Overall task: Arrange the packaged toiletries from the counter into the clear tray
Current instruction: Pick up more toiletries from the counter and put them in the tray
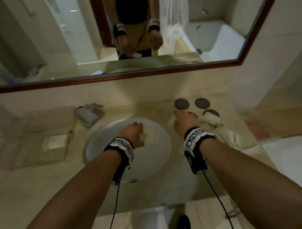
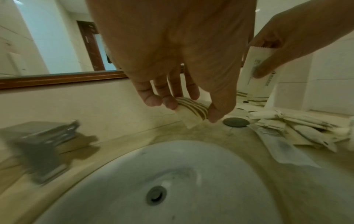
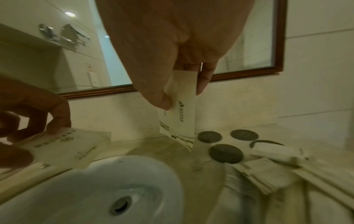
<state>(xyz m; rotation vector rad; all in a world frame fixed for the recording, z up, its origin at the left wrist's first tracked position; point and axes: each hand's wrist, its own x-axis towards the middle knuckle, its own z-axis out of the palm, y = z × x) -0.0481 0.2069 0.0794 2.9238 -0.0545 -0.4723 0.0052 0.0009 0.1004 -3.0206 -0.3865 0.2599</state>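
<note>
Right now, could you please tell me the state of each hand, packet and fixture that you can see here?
left hand: pinches a striped flat packet over the sink basin.
right hand: pinches a narrow sachet, hanging upright.
loose packets: piled on the counter, right of the basin.
drain plug: looks seated in the drain.
dark round coasters: flat on the counter; one partly covered.

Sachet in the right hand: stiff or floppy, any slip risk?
Likely fairly stiff: the sachet hangs straight from the right hand, pinched only near its serrated top, without drooping. Probably light, since a thumb-and-finger pinch carries it. Its wrapper looks smooth, so it may slip with a loose grip. It is flat, so unlikely to roll.
</note>
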